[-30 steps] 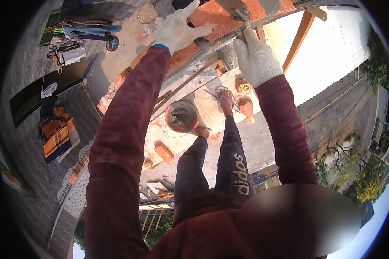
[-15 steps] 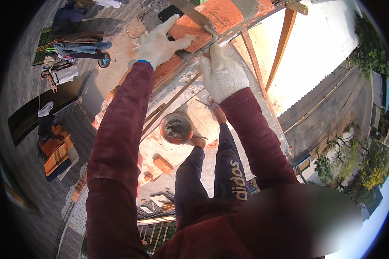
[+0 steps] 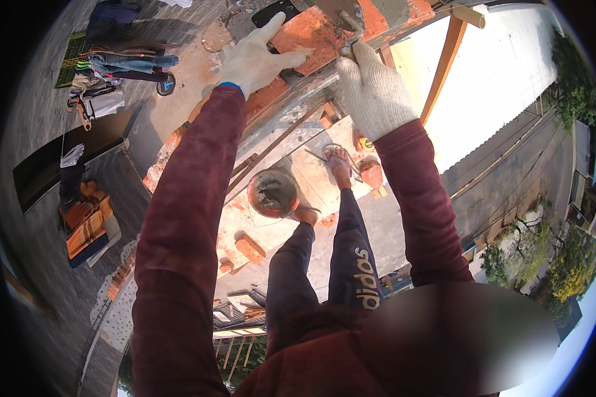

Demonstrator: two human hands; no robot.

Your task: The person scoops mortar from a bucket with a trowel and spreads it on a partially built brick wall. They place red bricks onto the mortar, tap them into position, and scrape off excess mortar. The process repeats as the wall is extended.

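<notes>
Outdoors, high on a building site, the person stands on a narrow concrete ledge beside an unfinished brick wall, and the street and a grey paved yard lie far below. Both hands wear pale knitted work gloves and the sleeves are dark red. The left hand lies flat on top of an orange brick in the upper course of the wall, with the fingers spread and the thumb stretched out along the brick; it presses on the brick and does not close around it. The right hand is closed tightly around the handle of a trowel, whose metal neck rises from the fist toward the top of the wall, just beside the same brick. Grey mortar shows on the bricks near the blade. Down by the person's feet, a round bowl with mortar sits on the ledge, and loose bricks lie near it. An orange wooden post stands at the right of the wall.
</notes>
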